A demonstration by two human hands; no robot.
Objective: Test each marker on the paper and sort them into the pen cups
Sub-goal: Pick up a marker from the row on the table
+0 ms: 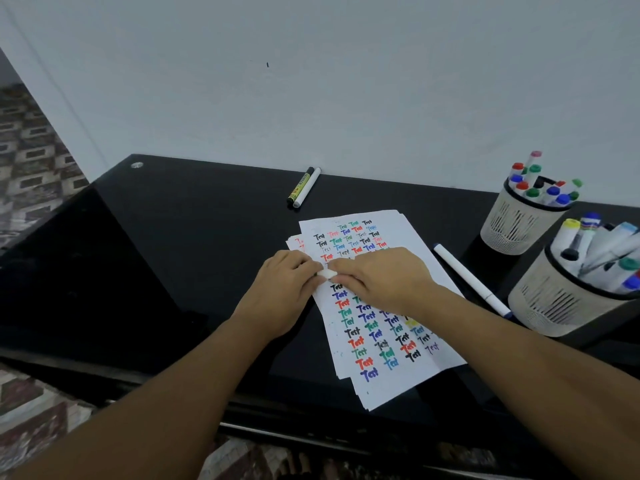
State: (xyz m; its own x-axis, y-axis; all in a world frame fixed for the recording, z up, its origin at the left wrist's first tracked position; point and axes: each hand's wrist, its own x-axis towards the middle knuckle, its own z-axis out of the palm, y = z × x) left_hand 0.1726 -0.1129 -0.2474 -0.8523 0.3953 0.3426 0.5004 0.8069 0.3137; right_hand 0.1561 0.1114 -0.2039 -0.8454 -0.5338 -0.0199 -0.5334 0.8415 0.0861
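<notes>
from the head view, the left hand and right hand meet over the paper at the middle of the black table, both pinching a short white marker between their fingertips. two pen cups full of markers stand at three o'clock, a loose white marker lies just right of the sheet, and two more pens lie at twelve.

over the paper, the left hand and right hand hide most of a white marker, perhaps green-capped, while the nearer pen cup is cut off at the picture's right edge.
</notes>
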